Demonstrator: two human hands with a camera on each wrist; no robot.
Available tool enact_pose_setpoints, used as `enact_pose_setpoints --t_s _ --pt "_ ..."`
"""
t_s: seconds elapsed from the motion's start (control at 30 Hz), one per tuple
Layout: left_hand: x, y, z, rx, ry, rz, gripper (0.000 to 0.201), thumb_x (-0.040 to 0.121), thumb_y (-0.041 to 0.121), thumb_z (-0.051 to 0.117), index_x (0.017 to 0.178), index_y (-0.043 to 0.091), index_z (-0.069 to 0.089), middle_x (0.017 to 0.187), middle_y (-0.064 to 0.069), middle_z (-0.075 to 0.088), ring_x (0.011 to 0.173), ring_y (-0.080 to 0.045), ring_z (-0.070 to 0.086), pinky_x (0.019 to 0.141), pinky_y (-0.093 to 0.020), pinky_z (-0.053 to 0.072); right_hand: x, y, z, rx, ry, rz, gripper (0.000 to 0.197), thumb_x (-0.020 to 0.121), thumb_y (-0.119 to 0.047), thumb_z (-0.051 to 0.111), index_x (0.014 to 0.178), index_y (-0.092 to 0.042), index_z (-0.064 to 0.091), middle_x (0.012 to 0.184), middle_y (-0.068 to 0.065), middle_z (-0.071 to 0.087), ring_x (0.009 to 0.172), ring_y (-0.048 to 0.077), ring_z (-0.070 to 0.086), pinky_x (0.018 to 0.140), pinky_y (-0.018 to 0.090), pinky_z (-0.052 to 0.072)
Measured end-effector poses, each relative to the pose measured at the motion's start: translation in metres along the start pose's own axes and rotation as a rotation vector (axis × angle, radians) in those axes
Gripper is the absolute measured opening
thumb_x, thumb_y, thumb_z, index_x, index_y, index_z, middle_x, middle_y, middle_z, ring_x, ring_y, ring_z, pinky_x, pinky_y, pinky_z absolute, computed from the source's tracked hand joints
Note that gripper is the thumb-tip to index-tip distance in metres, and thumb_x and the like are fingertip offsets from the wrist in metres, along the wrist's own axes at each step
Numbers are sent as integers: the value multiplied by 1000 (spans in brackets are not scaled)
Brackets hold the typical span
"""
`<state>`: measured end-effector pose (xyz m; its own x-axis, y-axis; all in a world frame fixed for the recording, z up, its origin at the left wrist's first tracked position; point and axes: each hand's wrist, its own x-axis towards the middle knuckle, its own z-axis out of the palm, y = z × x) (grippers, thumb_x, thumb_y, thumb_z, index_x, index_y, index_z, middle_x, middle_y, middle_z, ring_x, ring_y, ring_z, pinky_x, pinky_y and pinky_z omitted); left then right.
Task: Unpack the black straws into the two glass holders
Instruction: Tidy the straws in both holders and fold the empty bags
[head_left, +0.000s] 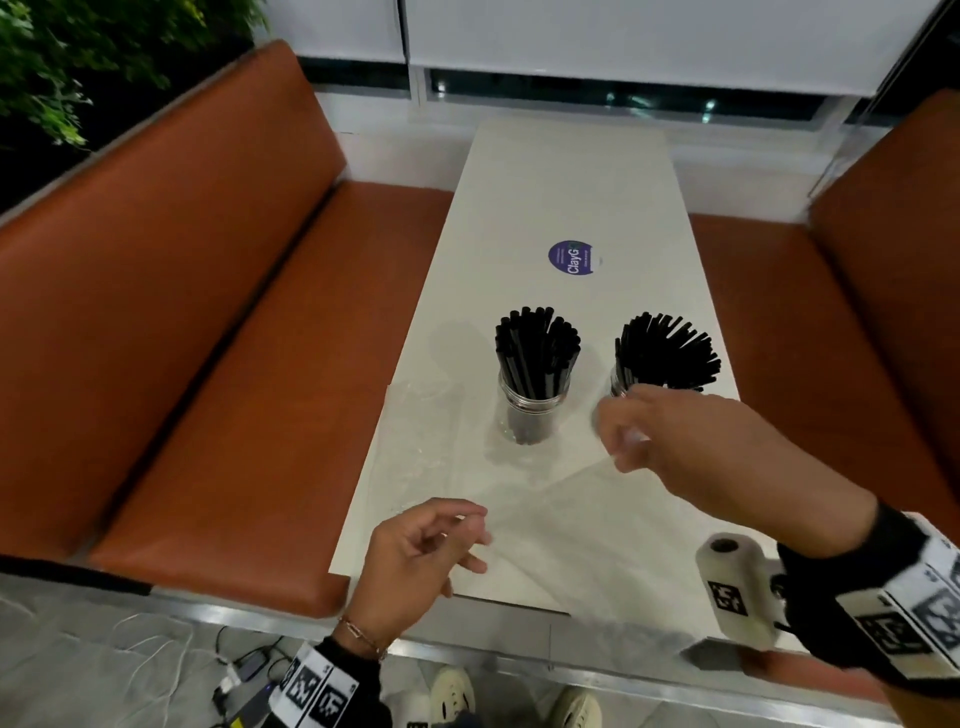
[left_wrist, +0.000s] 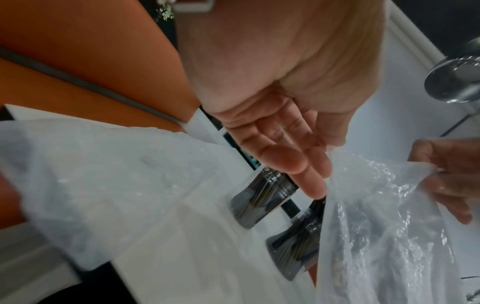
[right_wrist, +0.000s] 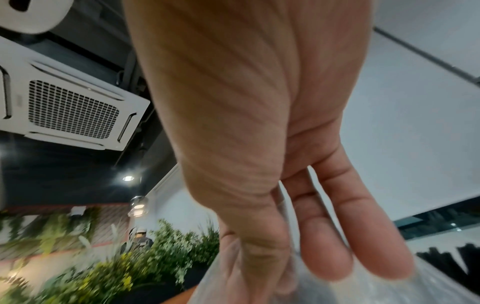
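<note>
Two glass holders stand mid-table, both packed with black straws: the left holder (head_left: 532, 415) with its straws (head_left: 537, 343), and the right holder (head_left: 618, 382) with its fanned straws (head_left: 667, 351). A clear plastic bag (head_left: 545, 499) stretches between my hands and looks empty. My left hand (head_left: 467, 519) pinches its near corner by the table's front edge. Just in front of the right holder, my right hand (head_left: 618, 431) pinches the other end. The left wrist view shows my left hand (left_wrist: 298, 164), the bag (left_wrist: 376, 226) and one holder (left_wrist: 257, 203). The right wrist view shows my right hand (right_wrist: 298, 257) on the bag (right_wrist: 389, 292).
The narrow white table (head_left: 571, 182) runs away from me with a round purple sticker (head_left: 571, 258) beyond the holders. Orange bench seats (head_left: 234, 364) flank it on both sides. More crumpled clear plastic (head_left: 415, 431) lies at the table's left edge. Cables (head_left: 234, 670) lie on the floor.
</note>
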<state>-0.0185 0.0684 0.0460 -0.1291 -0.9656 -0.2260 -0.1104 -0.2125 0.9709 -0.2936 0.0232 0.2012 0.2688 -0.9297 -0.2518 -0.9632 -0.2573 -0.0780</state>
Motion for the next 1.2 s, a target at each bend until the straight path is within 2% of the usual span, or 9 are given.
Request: enact_pose_setpoints --t_s 0.13,0.27,0.47,0.57,0.77,0.87,1.0,1.1,1.2 --pt "6 21 8 -14 -38 67 23 92 28 70 103 9 76 88 -9 85 74 -32 82 49 -30 51 -22 21 -11 104 63 69 16 99 -30 68 94 -41 57 107 -18 65 86 5 65 76 35 60" --pt "14 33 18 28 -38 172 17 98 27 72 97 11 73 89 -6 83 76 -27 81 52 -33 55 -40 42 -19 110 67 143 16 91 -49 74 94 -44 59 101 -24 63 75 -2 60 70 29 57" --pt "15 40 29 64 21 363 28 95 42 63 97 14 68 102 0 79 90 -24 76 68 -38 64 -68 86 -19 298 86 229 18 85 -39 82 79 -43 65 95 -39 65 67 6 69 69 37 60" --pt "14 44 37 116 36 414 26 99 40 58 97 15 66 103 0 80 93 -21 76 80 -31 61 -82 101 -13 490 128 188 10 87 -39 77 81 -41 70 86 -18 76 76 7 71 77 37 61" --pt "12 59 72 -269 156 212 28 108 28 56 104 1 62 104 -18 76 101 -32 75 95 -48 60 -90 103 19 1067 239 185 21 90 -26 65 97 -7 68 93 6 81 91 15 77 86 31 58" --pt "12 69 90 -352 200 172 28 109 25 47 108 -2 56 87 -9 75 75 -34 76 84 -49 63 -80 101 39 1273 342 286 27 93 -15 64 103 11 62 88 19 78 80 30 78 74 28 64" --pt "15 73 95 -268 138 102 42 90 44 63 122 16 64 89 -8 79 65 -23 73 65 -36 65 -67 98 58 1354 434 352 19 98 -10 66 104 8 65 94 28 75 67 24 74 75 35 60" --pt "17 69 92 -127 234 59 33 81 40 78 95 10 75 72 -10 76 42 -18 62 46 -37 57 -59 99 66 1359 515 380 21 94 -16 71 100 4 70 91 24 78 60 20 71 76 42 57" --pt "21 63 88 -63 383 24 36 79 37 86 76 7 67 57 -11 68 32 -14 51 32 -24 39 -55 97 69 1326 583 386 13 96 -12 72 96 1 73 86 18 80 57 21 69 66 39 59"
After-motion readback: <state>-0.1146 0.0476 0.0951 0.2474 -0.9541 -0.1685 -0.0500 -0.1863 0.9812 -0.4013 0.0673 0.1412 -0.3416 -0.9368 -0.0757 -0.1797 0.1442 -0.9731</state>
